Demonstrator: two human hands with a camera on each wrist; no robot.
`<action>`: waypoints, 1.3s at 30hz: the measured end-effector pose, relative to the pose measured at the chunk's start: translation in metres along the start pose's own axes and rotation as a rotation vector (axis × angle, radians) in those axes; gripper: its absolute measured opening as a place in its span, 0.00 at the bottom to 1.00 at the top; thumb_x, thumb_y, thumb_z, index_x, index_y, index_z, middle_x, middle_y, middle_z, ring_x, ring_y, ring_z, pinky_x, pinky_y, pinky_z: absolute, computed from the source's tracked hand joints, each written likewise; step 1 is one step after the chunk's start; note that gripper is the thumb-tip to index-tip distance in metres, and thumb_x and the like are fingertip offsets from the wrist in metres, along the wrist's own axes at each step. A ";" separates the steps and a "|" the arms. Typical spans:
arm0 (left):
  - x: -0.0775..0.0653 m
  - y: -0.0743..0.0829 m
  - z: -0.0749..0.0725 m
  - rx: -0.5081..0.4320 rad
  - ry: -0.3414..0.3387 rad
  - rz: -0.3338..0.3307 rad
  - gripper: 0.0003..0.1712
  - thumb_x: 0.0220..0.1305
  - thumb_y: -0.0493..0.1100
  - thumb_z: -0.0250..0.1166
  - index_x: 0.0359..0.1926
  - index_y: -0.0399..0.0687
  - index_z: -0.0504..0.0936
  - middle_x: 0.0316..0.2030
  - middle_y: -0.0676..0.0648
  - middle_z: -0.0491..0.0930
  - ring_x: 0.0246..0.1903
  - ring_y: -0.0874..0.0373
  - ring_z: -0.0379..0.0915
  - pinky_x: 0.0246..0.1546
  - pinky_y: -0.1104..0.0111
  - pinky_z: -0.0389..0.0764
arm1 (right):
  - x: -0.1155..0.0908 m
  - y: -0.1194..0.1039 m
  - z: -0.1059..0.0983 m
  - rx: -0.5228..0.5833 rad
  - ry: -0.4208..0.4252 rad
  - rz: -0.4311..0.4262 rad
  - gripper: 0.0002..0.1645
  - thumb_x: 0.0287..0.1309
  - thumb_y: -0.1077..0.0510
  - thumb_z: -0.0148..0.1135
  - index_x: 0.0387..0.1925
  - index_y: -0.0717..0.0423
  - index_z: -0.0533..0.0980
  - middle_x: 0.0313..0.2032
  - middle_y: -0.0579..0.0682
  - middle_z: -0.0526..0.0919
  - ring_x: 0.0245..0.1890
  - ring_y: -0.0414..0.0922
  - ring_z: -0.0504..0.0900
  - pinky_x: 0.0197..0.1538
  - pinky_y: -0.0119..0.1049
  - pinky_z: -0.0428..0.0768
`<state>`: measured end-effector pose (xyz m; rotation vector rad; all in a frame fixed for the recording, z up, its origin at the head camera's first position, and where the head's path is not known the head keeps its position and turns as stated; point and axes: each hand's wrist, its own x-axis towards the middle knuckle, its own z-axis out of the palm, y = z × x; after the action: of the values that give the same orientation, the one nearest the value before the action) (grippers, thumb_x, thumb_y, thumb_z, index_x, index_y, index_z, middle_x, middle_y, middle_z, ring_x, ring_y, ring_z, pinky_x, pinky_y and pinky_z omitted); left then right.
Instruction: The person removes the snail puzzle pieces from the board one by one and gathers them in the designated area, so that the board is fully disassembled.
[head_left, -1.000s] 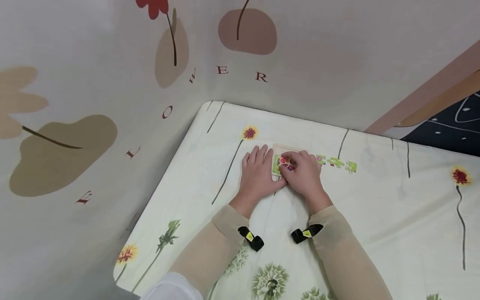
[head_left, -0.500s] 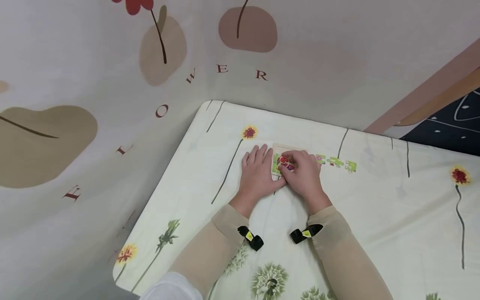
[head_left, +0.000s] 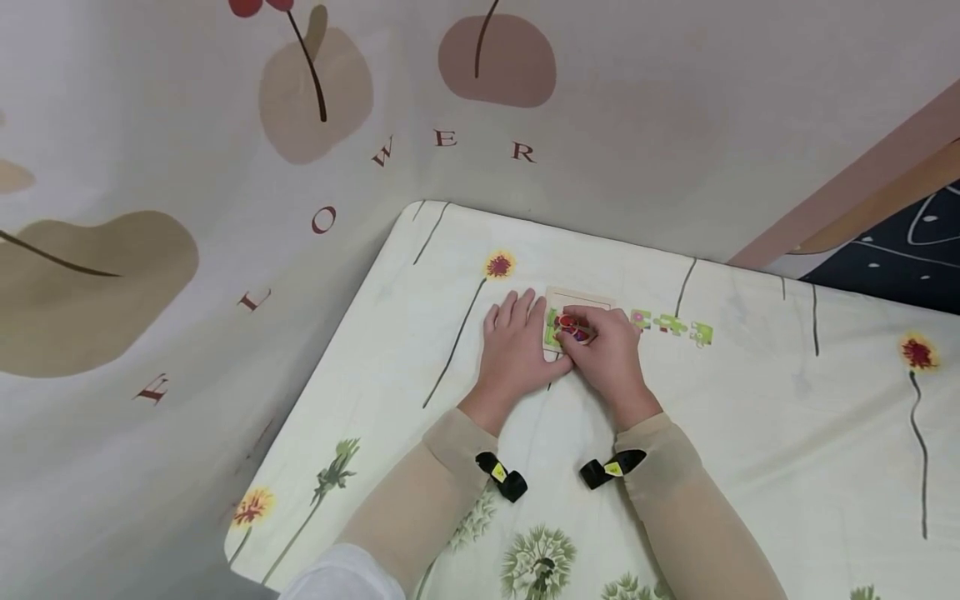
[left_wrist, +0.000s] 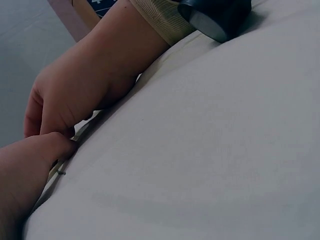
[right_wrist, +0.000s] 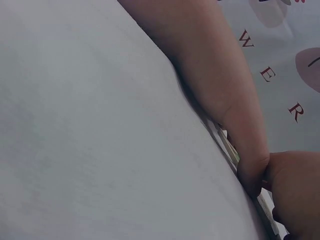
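A small wooden puzzle board (head_left: 579, 296) lies on the cloth-covered table in the head view, with green and red puzzle parts at its left side. My left hand (head_left: 513, 346) rests flat beside the board's left edge, fingers straight, its thumb along the near edge. Over the board, my right hand (head_left: 609, 350) pinches a red puzzle piece (head_left: 567, 322) between thumb and forefinger. The hand hides much of the board. In both wrist views the hands meet low at the board, and the piece itself is hidden there.
Right of the board, loose green puzzle pieces (head_left: 671, 324) lie in a row on the flowered tablecloth (head_left: 787, 433). Walls printed with flowers and letters border the table at the back and left. Black wrist cameras (head_left: 504, 477) sit on both sleeves.
The right hand's fingers have shifted slightly over the board, tilting the red piece a little and baring more of the board's far side. The left hand stays put.
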<state>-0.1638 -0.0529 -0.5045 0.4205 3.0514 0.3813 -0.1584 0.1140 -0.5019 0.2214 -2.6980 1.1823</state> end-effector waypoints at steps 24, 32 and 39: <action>0.000 0.001 -0.001 0.002 0.015 0.000 0.60 0.62 0.82 0.60 0.83 0.50 0.62 0.82 0.45 0.56 0.82 0.45 0.44 0.78 0.45 0.48 | -0.010 0.005 -0.006 0.043 0.135 -0.046 0.21 0.63 0.65 0.76 0.58 0.59 0.85 0.46 0.57 0.83 0.46 0.56 0.78 0.62 0.64 0.64; -0.001 0.002 -0.002 -0.014 -0.001 -0.007 0.61 0.62 0.81 0.61 0.83 0.49 0.61 0.82 0.45 0.55 0.82 0.45 0.43 0.78 0.45 0.48 | -0.017 0.010 -0.016 0.014 0.138 -0.004 0.21 0.64 0.64 0.75 0.59 0.58 0.85 0.47 0.56 0.84 0.54 0.57 0.78 0.69 0.66 0.60; -0.001 0.001 -0.003 -0.006 -0.019 -0.011 0.62 0.62 0.81 0.61 0.84 0.50 0.59 0.83 0.45 0.54 0.82 0.45 0.42 0.79 0.46 0.46 | -0.024 0.018 -0.026 -0.017 0.140 0.010 0.22 0.64 0.64 0.75 0.59 0.58 0.85 0.49 0.57 0.84 0.52 0.57 0.80 0.65 0.65 0.61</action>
<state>-0.1625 -0.0527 -0.5011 0.4046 3.0318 0.3837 -0.1362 0.1466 -0.5025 0.1180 -2.5901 1.1328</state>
